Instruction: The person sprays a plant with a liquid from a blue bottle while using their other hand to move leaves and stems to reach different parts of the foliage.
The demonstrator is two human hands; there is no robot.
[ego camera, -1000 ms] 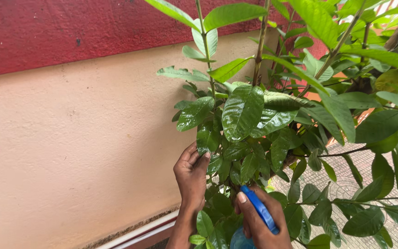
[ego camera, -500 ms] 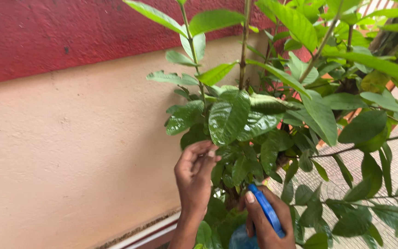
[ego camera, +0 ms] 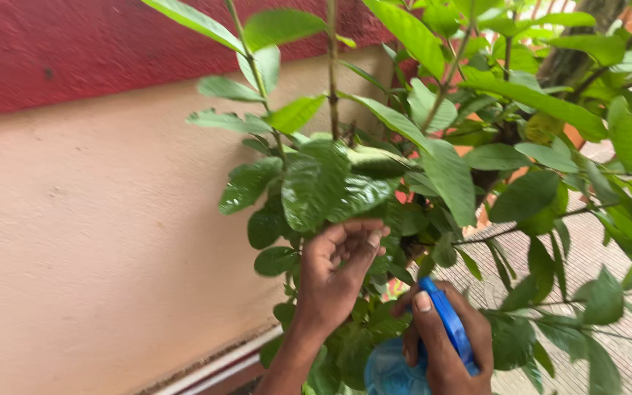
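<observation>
My left hand point(ego camera: 334, 274) is up in the foliage just below frame centre, fingers point(ego camera: 360, 232) curled loosely, tips touching the underside of the leaf cluster point(ego camera: 323, 186). I can't tell whether it actually pinches a leaf or only cups it; nothing else is in it. The cluster is glossy, wet-looking, dark green, and hangs at 12 o'clock from that hand.

My right hand point(ego camera: 444, 344) is at 5 o'clock in frame, just beside and lower than the left, wrapped tight around the blue spray bottle point(ego camera: 393, 373). The index finger lies along the front of the blue trigger head point(ego camera: 448, 322), which sticks up out of the fist, tilted toward 11 o'clock. The bottle body is pale translucent blue, partly cut off by the bottom edge, with low leaves around it.

The plant point(ego camera: 477, 146) fills the right half of frame. Thin upright stems point(ego camera: 331, 80) rise at 12 o'clock, lighter green leaves on top, darker ones low. Branches spread out toward 3 o'clock.

The wall point(ego camera: 96, 241) behind, at 9 o'clock, is pinkish-beige plaster, with a red band point(ego camera: 74, 51) across the top at 10 to 11 o'clock. A white strip point(ego camera: 213, 366) runs along the wall base at 7 o'clock. The paved floor point(ego camera: 608, 263) shows through the leaves at 4 o'clock, grey and patterned.
</observation>
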